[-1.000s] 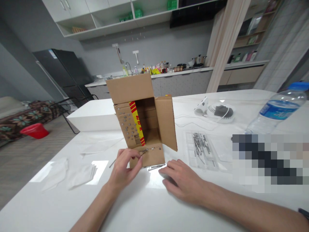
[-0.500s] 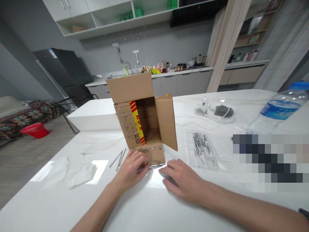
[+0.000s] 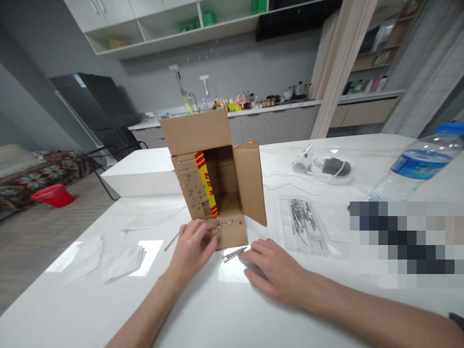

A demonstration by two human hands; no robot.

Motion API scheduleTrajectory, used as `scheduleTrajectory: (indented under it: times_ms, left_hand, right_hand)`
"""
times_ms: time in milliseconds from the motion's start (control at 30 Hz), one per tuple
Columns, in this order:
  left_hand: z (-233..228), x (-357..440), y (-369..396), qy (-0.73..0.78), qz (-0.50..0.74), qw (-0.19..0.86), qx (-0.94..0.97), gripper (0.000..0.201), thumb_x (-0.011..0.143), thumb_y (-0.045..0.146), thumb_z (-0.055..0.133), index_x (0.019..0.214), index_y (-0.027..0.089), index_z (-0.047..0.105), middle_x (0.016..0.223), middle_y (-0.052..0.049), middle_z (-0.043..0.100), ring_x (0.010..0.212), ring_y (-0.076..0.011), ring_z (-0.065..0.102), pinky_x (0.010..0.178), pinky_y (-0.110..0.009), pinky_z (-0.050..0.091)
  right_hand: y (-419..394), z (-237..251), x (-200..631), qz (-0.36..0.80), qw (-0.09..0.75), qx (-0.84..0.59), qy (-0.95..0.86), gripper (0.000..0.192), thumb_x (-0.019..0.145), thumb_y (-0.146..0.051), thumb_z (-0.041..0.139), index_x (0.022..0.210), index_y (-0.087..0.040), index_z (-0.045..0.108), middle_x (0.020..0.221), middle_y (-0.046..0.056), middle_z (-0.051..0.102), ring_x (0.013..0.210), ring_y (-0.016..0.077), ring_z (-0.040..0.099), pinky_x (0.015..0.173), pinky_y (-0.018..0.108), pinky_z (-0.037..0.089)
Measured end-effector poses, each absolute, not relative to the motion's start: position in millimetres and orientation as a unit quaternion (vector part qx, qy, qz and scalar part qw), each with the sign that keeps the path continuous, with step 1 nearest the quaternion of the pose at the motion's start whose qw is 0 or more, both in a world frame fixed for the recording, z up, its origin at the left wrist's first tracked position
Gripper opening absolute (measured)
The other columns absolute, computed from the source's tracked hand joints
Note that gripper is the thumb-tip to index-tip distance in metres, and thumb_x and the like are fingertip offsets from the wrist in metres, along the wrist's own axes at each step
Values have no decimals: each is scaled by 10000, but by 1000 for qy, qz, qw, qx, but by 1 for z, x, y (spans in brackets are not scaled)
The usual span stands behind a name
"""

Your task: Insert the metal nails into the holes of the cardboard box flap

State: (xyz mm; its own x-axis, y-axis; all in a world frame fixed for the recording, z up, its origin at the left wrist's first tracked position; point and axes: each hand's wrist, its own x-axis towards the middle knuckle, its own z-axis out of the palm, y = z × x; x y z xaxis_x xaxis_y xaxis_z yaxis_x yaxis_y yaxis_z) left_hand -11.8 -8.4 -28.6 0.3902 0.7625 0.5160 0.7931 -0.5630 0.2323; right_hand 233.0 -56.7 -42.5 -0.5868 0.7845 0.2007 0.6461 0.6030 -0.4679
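Cardboard box [image 3: 217, 179] stands upright mid-surface, open side facing the camera, top flap up, right flap swung out. Its lower front flap [image 3: 228, 232] carries a row of nail heads; more nail heads dot the left inner panel beside the red-yellow tape strip [image 3: 206, 183].

Left hand [image 3: 194, 246]: fingers curled, tips against the left end of that lower flap, right at the nail row. Looks pinched together, but whether a nail sits between the fingertips I cannot tell.

Right hand [image 3: 273, 270]: flat, palm down on the white surface [image 3: 224, 309], fingers spread and loose, holding nothing. It sits just right of and below the box's front edge.

A couple of loose nails [image 3: 234, 253] lie on the surface between the two hands, just in front of the flap, tips near the right hand's fingertips. One more thin nail [image 3: 171, 242] lies left of the left hand.

Clear plastic tray [image 3: 302, 224] with a pile of nails sits right of the box, beyond the right hand. Water bottle [image 3: 416, 166] at far right. Folded white tissues [image 3: 119, 261] at left.
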Motion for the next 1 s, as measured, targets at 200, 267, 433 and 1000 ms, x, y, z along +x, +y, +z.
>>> scheduleTrajectory:
  times_ms: [200,267,433,1000]
  left_hand:
    - [-33,-14,-6,-499,-297,22,-814,151,939,303,529,1043,241,619,1020,-54,669,987,-243,616,845,-395,407]
    - [-32,-13,-6,-501,-290,17,-815,172,941,296,520,1067,239,622,1023,-58,666,989,-242,614,851,-402,404]
    - [-33,-12,-5,-515,-279,11,-810,159,947,298,511,1036,233,625,1033,-63,665,1013,-250,607,862,-418,398]
    - [-35,-14,-4,-496,-306,18,-812,75,943,264,516,892,222,552,869,-5,652,838,-197,612,805,-369,391]
  right_hand:
    - [-57,-42,233,178,188,-409,-875,186,934,-219,525,1070,-191,647,935,67,622,867,217,542,806,362,367]
    - [-57,-42,233,179,190,-412,-873,187,936,-228,528,1076,-195,647,937,66,620,872,218,543,808,362,366]
    - [-57,-41,233,180,183,-410,-875,185,936,-219,524,1072,-193,646,938,68,623,874,219,542,807,363,363]
    - [-56,-42,233,183,189,-411,-873,187,936,-222,529,1078,-196,648,934,62,621,873,217,543,804,361,355]
